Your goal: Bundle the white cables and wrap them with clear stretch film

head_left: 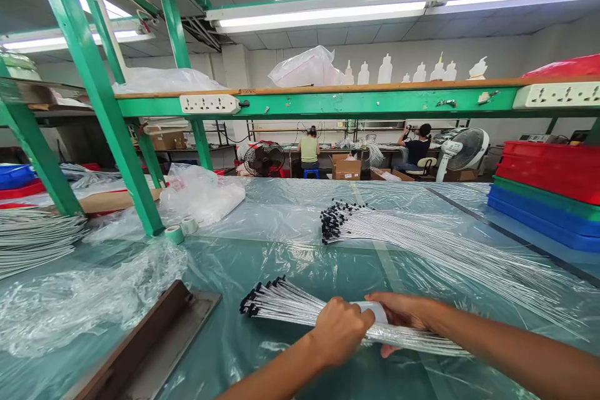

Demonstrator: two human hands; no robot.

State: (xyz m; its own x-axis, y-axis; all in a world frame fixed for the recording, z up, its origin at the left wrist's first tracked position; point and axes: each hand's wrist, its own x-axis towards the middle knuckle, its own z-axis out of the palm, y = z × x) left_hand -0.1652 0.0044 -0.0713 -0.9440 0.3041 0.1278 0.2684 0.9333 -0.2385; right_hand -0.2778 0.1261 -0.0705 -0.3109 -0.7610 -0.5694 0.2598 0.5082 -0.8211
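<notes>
Cable bundle, clasped in left grip and right grip, black ends beyond left

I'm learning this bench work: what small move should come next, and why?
Probably draw the whitish piece snugly around the cable bundle: the left hand grips the bundle, and the piece shows between that hand and the right hand.

I am seeing a bunch of wires looking silvery white, and its tips are looking black. A bigger bunch is showing the same two colours. The table is looking blue-green. A pile of bins is going red, green, then blue from top to bottom. The posts are showing bright green, and a metal bar is looking brown.
</notes>
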